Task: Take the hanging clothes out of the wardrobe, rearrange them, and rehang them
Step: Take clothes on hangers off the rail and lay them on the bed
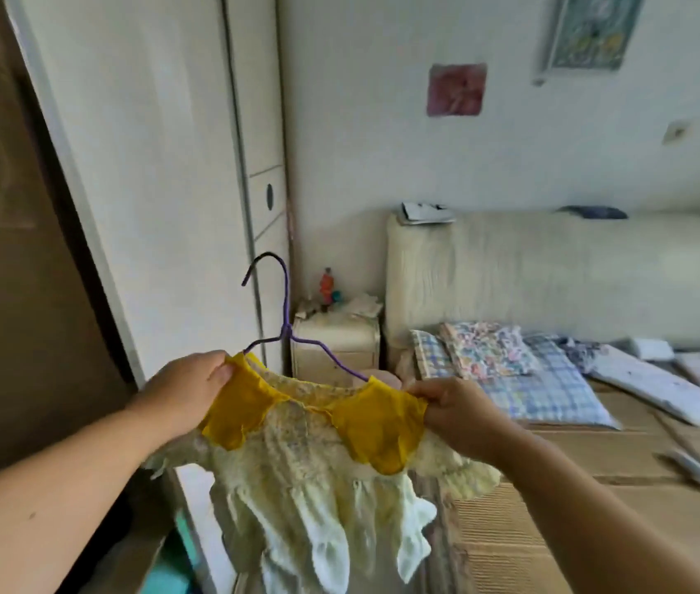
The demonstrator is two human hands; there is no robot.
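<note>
left forearm: nearest the lens, reaching in from the lower left toward the garment.
left hand (187, 390): thumb and fingers pinch the left shoulder of the dress, at the edge of its yellow collar.
right hand (455, 411): fingers curled, pinching the right shoulder at the other collar flap.
dress (309, 465): pale yellow, small, held up in the air between the two hands; its skirt hangs free below them.
hanger (286, 332): purple wire, threaded through the neckline; the ends of its arms are hidden under the cloth.
long axis: the hanger bar runs left to right from one hand to the other, the right end a little lower.
hook: stands up above and beyond the fingers, its open end curling left.
wardrobe (146, 165): white door and dark opening lie to the left, so the left hand is the nearer one (the bed (554, 443) is off to the right).
likely step: squaring the shoulders on the hanger before rehanging.
</note>
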